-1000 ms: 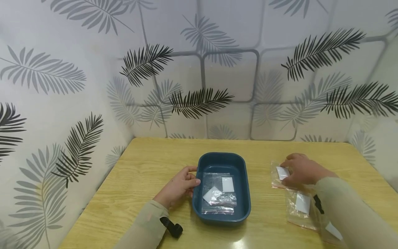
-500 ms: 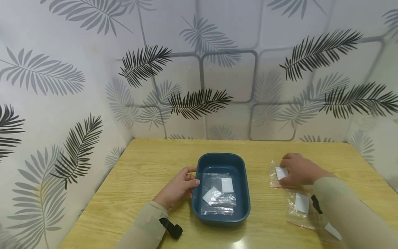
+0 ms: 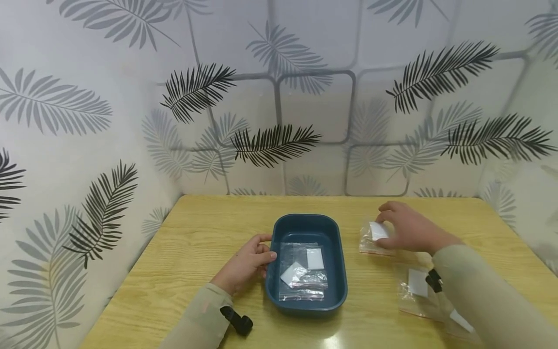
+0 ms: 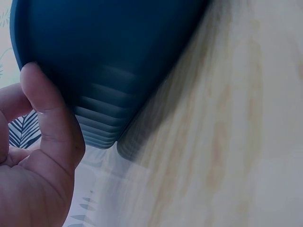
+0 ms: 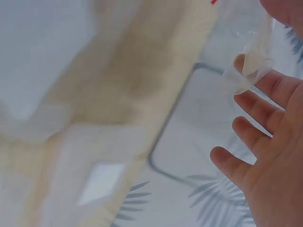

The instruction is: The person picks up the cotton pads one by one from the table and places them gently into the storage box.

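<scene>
A dark blue rectangular bin point(image 3: 341, 286) stands on the table, with clear zip bags point(image 3: 301, 293) holding white squares lying inside it. My left hand point(image 3: 244, 264) grips the bin's left rim, thumb on top; in the left wrist view the thumb point(image 4: 40, 90) lies along the bin's wall point(image 4: 102, 101). To the right of the bin, my right hand point(image 3: 410, 228) pinches a clear zip bag point(image 3: 368, 242) with a white square in it. The right wrist view shows the bag's crumpled plastic point(image 5: 251, 71) at the thumb and index finger, the other fingers spread.
More zip bags with white squares, one of them a bag point(image 3: 411, 295) and another a bag point(image 3: 457, 322), lie on the wooden table point(image 3: 209, 218) under and beside the right forearm. A leaf-patterned wall point(image 3: 314, 169) stands behind the table.
My right hand has picked up the far zip bag and shifted it slightly up and left toward the bin. The left hand keeps its grip on the rim.
</scene>
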The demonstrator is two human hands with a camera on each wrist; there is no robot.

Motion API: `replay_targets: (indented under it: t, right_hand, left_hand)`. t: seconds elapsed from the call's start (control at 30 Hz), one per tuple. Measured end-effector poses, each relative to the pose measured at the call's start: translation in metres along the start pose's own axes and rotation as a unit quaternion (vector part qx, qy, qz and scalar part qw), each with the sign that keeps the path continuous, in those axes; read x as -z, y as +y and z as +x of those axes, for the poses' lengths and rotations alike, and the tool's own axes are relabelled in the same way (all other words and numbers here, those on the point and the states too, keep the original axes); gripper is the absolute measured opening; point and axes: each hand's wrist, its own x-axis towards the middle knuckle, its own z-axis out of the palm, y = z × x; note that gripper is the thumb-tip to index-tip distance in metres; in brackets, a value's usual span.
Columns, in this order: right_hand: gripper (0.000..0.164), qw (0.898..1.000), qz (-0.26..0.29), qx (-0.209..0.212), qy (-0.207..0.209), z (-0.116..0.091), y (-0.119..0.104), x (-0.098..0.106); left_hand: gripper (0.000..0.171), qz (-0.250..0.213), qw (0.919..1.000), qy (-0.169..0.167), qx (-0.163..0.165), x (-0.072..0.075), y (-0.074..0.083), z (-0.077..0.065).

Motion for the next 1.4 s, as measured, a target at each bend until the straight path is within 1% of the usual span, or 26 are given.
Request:
replay_targets:
  t: [0.27, 0.53, 0.7, 0.87, 1.0, 1.27, 1.4]
  right_hand:
    - [0.048, 0.999, 0.012, 0.042, 0.03, 0.012, -0.039, 0.013]
    - [0.047, 0.997, 0.031, 0.069, 0.027, 0.024, -0.077, 0.012]
    - [0.051, 0.996, 0.027, 0.079, 0.024, 0.033, -0.09, 0.003]
    - [0.054, 0.997, 0.015, 0.073, 0.015, 0.041, -0.105, -0.004]
    - [0.053, 0.997, 0.005, 0.076, 0.011, 0.046, -0.115, -0.008]
    - [0.056, 0.996, -0.025, 0.083, 0.01, 0.055, -0.125, -0.021]
    - [0.059, 0.996, -0.037, 0.078, 0.004, 0.058, -0.13, -0.027]
  left_hand:
    - [0.056, -0.004, 1.0, 0.005, 0.004, 0.0, 0.0, 0.001]
    - [0.056, -0.002, 0.9999, 0.005, 0.009, 0.0, -0.001, 0.001]
    - [0.057, -0.003, 0.9999, 0.006, 0.007, 0.0, 0.0, 0.0]
    - [0.055, -0.004, 0.9999, 0.003, 0.01, -0.001, 0.0, 0.001]
    - [0.054, -0.006, 0.9999, 0.003, 0.009, -0.002, 0.0, 0.001]
    - [0.056, -0.01, 0.9999, 0.002, 0.006, -0.002, 0.0, 0.001]
    - [0.056, -0.012, 0.9999, 0.003, 0.007, -0.002, 0.0, 0.001]
